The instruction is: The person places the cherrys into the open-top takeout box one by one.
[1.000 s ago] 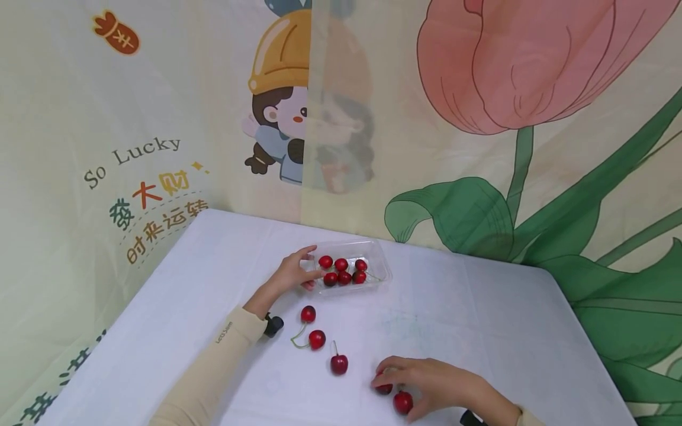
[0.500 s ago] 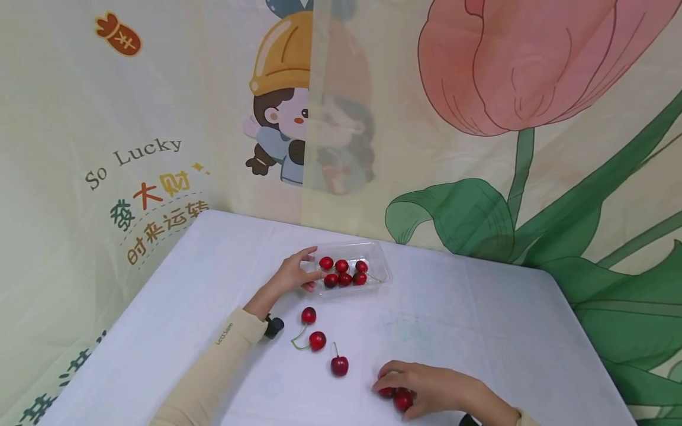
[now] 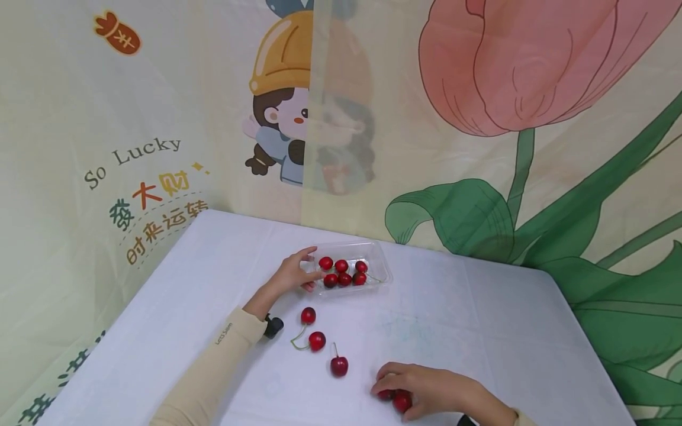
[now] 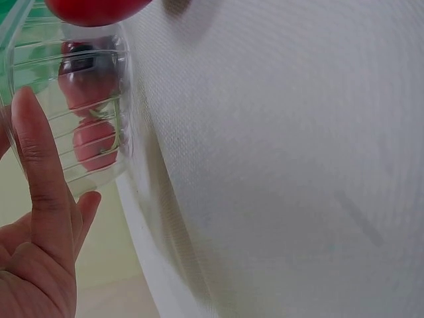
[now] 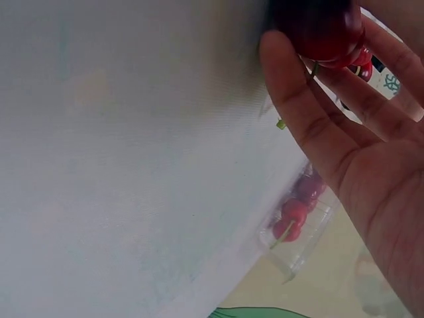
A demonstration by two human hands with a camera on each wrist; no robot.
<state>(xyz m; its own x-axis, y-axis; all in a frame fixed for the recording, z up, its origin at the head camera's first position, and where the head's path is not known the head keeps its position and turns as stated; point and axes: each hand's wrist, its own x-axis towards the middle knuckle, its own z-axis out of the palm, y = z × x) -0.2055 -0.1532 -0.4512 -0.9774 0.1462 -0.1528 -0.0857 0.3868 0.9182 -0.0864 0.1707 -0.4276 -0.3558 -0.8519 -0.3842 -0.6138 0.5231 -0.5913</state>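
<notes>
My left hand (image 3: 290,273) grips the left end of a clear plastic container (image 3: 379,254), thumb on the near side and fingers on the far side. Several red cherries (image 3: 344,278) lie inside in two rows. In the left wrist view, a finger (image 4: 41,156) presses the ribbed container wall (image 4: 63,156). At the lower right, my right hand (image 3: 434,387) curls its fingers and thumb around two cherries (image 3: 402,402) on the table, the far one partly hidden by the fingers. A dark cherry (image 5: 324,30) shows close up between the fingers in the right wrist view.
Between the hands lie a pair of cherries (image 3: 317,341) joined by their green stems and a single cherry (image 3: 338,366) with its stem upright. A white cloth (image 3: 479,319) covers the table. Behind it hangs a printed curtain (image 3: 399,177).
My right hand's fingers have closed in around the two cherries, which now sit closer together. The left hand stays on the container.
</notes>
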